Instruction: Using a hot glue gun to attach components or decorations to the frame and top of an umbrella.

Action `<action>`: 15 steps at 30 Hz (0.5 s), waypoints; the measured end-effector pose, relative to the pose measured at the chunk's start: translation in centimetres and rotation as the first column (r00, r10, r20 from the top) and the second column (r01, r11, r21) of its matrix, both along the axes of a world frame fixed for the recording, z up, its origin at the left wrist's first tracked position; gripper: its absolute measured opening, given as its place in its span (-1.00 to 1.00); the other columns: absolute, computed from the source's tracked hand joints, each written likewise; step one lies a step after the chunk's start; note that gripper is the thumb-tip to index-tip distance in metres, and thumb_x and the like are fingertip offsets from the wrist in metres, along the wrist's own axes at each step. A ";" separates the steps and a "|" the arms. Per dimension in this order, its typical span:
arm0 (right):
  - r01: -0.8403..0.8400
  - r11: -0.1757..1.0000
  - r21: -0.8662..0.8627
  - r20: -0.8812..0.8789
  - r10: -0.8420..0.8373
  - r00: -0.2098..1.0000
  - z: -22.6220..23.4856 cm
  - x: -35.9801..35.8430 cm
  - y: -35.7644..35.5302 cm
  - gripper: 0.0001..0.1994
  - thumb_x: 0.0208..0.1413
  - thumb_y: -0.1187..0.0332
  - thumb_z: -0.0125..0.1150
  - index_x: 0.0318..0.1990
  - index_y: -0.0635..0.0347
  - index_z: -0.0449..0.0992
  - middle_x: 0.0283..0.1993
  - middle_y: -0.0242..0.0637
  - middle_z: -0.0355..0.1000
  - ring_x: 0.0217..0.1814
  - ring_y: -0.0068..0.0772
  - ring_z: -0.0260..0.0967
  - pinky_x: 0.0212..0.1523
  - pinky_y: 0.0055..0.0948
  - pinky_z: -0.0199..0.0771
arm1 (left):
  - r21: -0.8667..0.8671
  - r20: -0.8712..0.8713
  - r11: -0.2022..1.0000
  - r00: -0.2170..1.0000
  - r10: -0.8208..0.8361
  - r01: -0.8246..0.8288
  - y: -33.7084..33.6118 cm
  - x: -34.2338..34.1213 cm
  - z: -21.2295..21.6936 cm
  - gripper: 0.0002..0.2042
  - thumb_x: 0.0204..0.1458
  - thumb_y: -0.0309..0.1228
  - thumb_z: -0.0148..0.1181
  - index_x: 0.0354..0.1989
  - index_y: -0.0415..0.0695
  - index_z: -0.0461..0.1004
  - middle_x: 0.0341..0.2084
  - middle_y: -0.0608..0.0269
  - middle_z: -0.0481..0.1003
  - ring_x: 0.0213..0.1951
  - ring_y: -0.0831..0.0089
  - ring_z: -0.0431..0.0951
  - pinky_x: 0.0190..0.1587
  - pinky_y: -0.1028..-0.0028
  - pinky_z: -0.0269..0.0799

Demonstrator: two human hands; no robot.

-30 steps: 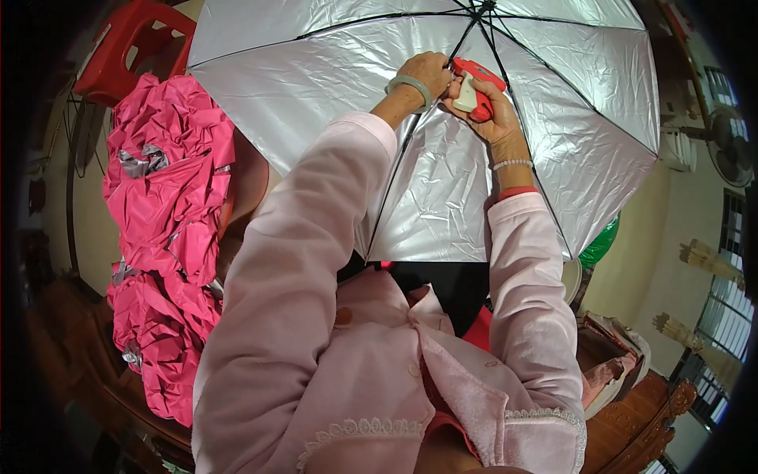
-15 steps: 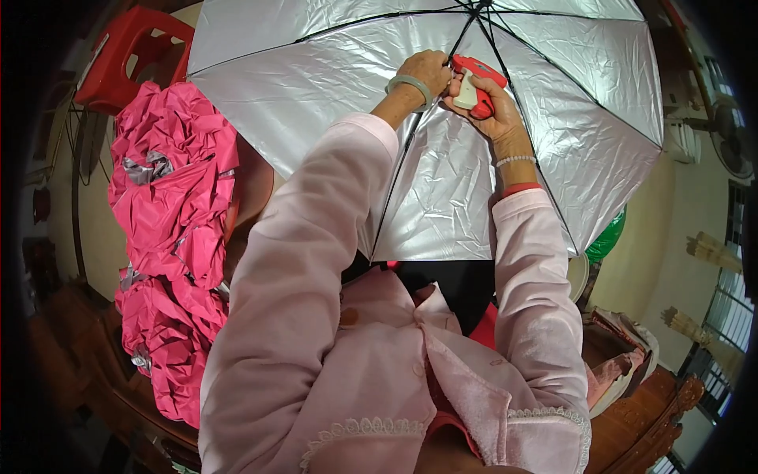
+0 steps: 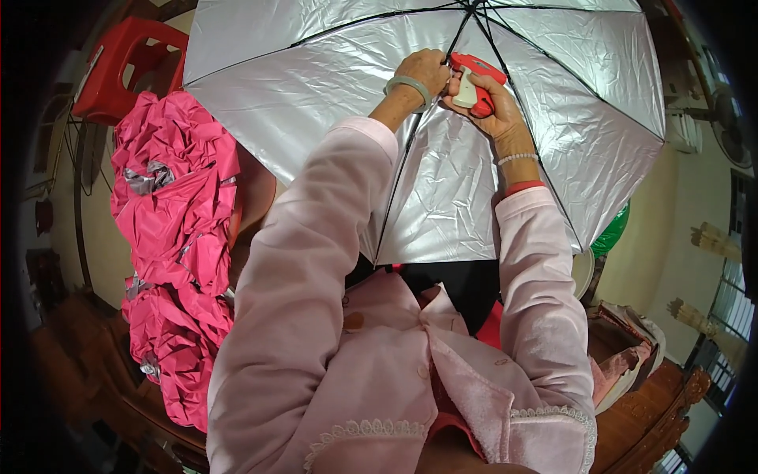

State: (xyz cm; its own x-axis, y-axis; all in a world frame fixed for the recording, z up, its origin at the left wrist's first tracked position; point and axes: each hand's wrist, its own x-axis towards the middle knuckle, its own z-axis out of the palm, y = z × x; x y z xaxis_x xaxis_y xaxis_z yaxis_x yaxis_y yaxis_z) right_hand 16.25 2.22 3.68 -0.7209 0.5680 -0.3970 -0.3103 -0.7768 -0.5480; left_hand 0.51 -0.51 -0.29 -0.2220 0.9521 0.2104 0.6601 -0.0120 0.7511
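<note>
An opened umbrella (image 3: 308, 103) lies spread in front of me, its silver inner side up and its dark ribs meeting at a hub (image 3: 472, 9) at the top. In my right hand (image 3: 502, 118) is a red and cream tagging gun (image 3: 474, 89), with my fingers wrapped round its grip and trigger. My left hand (image 3: 425, 73) is closed at a rib just left of the gun's front end, pinching the umbrella there. What exactly lies between the left fingertips is hidden.
Crumpled bright pink fabric with silver patches (image 3: 178, 189) is heaped on my left. A red plastic stool (image 3: 138, 67) stands behind it. To the right are a green bag (image 3: 612, 233), a cloth-lined bag (image 3: 628, 351) and carved wooden furniture (image 3: 659, 411).
Both hands keep their hold at the same rib, with the tagging gun in nearly the same place. The surroundings shift slightly in the view.
</note>
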 end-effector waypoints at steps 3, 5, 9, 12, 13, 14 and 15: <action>0.006 1.000 -0.021 0.001 -0.006 1.000 0.0 0.0 0.0 -0.75 -0.01 0.45 -0.01 -0.16 0.40 0.29 -0.33 -0.06 0.38 -0.28 -0.14 0.39 -0.13 -0.01 0.40 | -0.013 0.000 1.000 1.000 0.000 0.000 0.1 0.1 0.0 -0.76 -0.18 -0.33 -0.04 -0.42 -0.22 0.45 -0.43 -0.01 0.46 -0.31 0.08 0.44 -0.22 0.26 0.32; 0.015 1.000 -0.023 0.018 -0.015 1.000 -0.1 0.0 0.1 -0.76 -0.01 0.46 -0.01 -0.18 0.39 0.30 -0.34 -0.08 0.38 -0.29 -0.16 0.39 -0.12 0.00 0.40 | -0.003 -0.002 1.000 1.000 0.004 -0.004 0.1 0.1 -0.1 -0.76 -0.18 -0.33 -0.04 -0.42 -0.22 0.45 -0.43 -0.01 0.46 -0.31 0.08 0.44 -0.22 0.26 0.32; 0.019 0.997 -0.077 0.036 -0.017 0.999 -0.6 -0.2 0.3 -0.83 -0.03 0.46 0.03 -0.29 0.36 0.34 -0.44 -0.21 0.37 -0.45 -0.36 0.35 -0.31 -0.24 0.44 | 0.015 -0.002 1.000 1.000 0.009 -0.008 0.1 0.0 -0.1 -0.77 -0.17 -0.32 -0.04 -0.42 -0.21 0.45 -0.43 -0.01 0.46 -0.31 0.08 0.44 -0.22 0.26 0.32; 0.012 0.983 -0.184 0.026 -0.007 1.000 -0.8 -0.1 0.7 -0.86 -0.03 0.46 0.04 -0.33 0.35 0.35 -0.50 -0.28 0.35 -0.53 -0.48 0.29 -0.45 -0.44 0.38 | 0.002 -0.019 1.000 1.000 0.005 -0.005 0.0 0.0 0.0 -0.77 -0.16 -0.33 -0.04 -0.43 -0.21 0.45 -0.42 -0.03 0.46 -0.31 0.07 0.44 -0.21 0.25 0.32; 0.008 0.974 -0.228 0.032 0.000 0.999 -0.8 -0.1 0.8 -0.87 -0.03 0.46 0.05 -0.35 0.34 0.36 -0.52 -0.30 0.34 -0.56 -0.52 0.26 -0.50 -0.51 0.32 | 0.001 -0.018 1.000 1.000 0.007 -0.007 0.0 0.0 0.1 -0.77 -0.16 -0.33 -0.04 -0.43 -0.21 0.45 -0.42 -0.03 0.46 -0.31 0.07 0.44 -0.21 0.25 0.32; 0.007 0.974 -0.228 0.033 0.001 0.999 -1.0 0.1 1.1 -0.87 -0.03 0.46 0.05 -0.35 0.34 0.36 -0.52 -0.30 0.34 -0.56 -0.52 0.26 -0.50 -0.51 0.32 | 0.003 -0.022 1.000 1.000 0.006 -0.006 0.1 0.1 0.1 -0.77 -0.16 -0.33 -0.05 -0.43 -0.21 0.45 -0.42 -0.04 0.45 -0.31 0.06 0.44 -0.21 0.25 0.32; -0.038 0.976 -0.215 0.007 0.041 0.999 -1.1 0.2 1.4 -0.88 -0.02 0.46 0.05 -0.35 0.34 0.36 -0.54 -0.30 0.34 -0.57 -0.53 0.25 -0.52 -0.53 0.30 | 0.005 -0.026 1.000 1.000 0.005 -0.005 0.1 0.1 0.2 -0.77 -0.15 -0.33 -0.05 -0.43 -0.21 0.45 -0.42 -0.05 0.45 -0.31 0.06 0.44 -0.21 0.25 0.32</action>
